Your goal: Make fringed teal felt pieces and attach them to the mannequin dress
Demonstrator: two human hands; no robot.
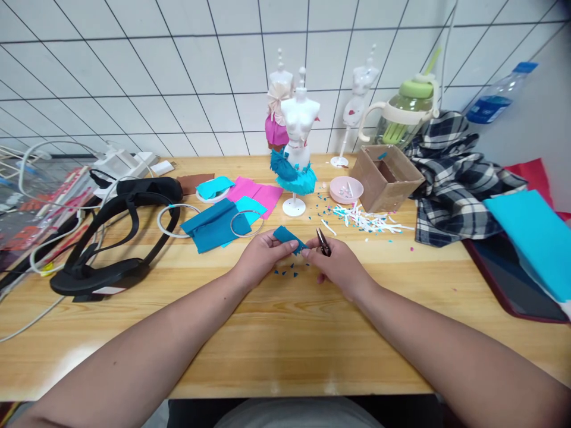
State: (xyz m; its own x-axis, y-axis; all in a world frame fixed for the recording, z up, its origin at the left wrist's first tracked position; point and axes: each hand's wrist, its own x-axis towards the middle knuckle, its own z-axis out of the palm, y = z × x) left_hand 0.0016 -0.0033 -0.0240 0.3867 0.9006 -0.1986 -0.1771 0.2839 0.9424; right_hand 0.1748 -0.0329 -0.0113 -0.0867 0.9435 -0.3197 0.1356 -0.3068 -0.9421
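Observation:
My left hand point(261, 257) pinches a small folded piece of teal fabric point(288, 236) above the wooden table point(276, 345). My right hand point(336, 264) is closed around small dark scissors point(322, 242), whose blades sit at the right edge of that fabric. Tiny teal snippets point(285, 272) lie on the table under my hands. Just behind stands a white mini mannequin point(298, 139) wearing a teal fringed skirt point(294, 175).
Teal and pink fabric sheets point(232, 208) and metal rings point(243, 224) lie left of centre. A black headset point(111, 238) with cables is at left. A pink dish point(346, 189), cardboard box point(386, 177), white paper shreds point(366, 219), plaid cloth point(450, 178) and tablet point(517, 279) are right.

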